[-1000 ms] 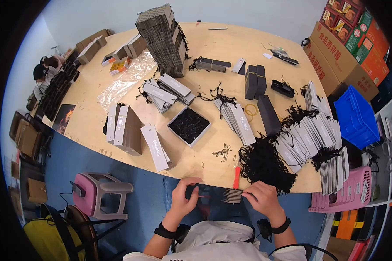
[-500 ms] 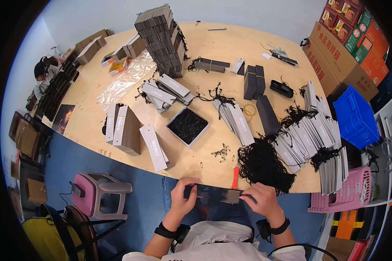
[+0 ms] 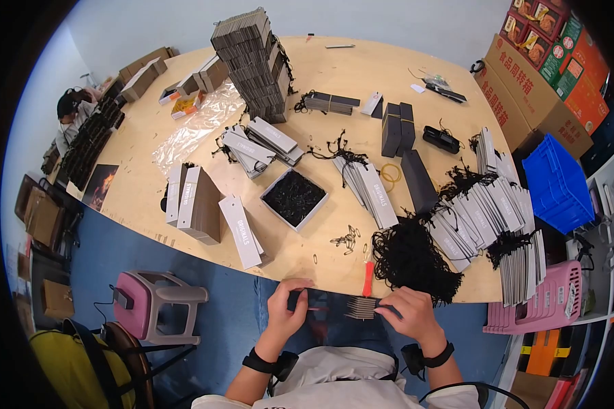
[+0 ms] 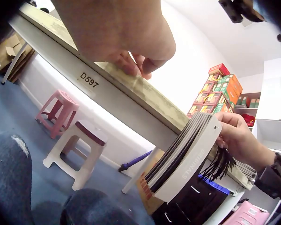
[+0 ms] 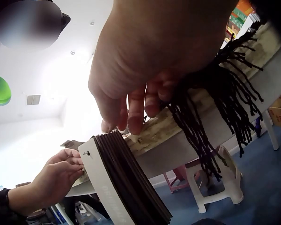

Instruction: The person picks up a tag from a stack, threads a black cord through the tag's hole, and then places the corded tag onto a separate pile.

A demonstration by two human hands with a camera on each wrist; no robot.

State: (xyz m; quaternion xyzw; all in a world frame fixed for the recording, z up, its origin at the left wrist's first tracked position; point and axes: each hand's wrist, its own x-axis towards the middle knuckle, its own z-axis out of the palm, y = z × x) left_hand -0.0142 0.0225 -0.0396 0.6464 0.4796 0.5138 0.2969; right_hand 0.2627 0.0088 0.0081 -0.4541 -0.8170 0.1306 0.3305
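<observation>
My right hand (image 3: 411, 312) pinches the upper end of a stack of grey ORIGINALS cards (image 4: 189, 157) below the table's front edge. Its fingertips meet the stack's top in the right wrist view, where the cards (image 5: 124, 176) hang fanned downward. Left of the stack, my left hand (image 3: 286, 313) is apart from it, fingers loosely bent and the thumb separate, with nothing seen in its grip. A black cord pile (image 3: 416, 259) lies on the table beside my right hand, strands (image 5: 196, 126) dangling over the edge. A red-handled tool (image 3: 368, 278) lies just above the stack.
On the table (image 3: 300, 262) are a white box of small black pieces (image 3: 295, 198), loose small rings (image 3: 348, 238), corded card bundles (image 3: 365, 191) and a tall card stack (image 3: 252, 68). A blue crate (image 3: 558, 184) stands right; a stool (image 3: 160, 303) stands left below.
The card stack's angle has shifted slightly at my right hand. Both hands have otherwise stayed nearly in place. The person at the far left has changed head position.
</observation>
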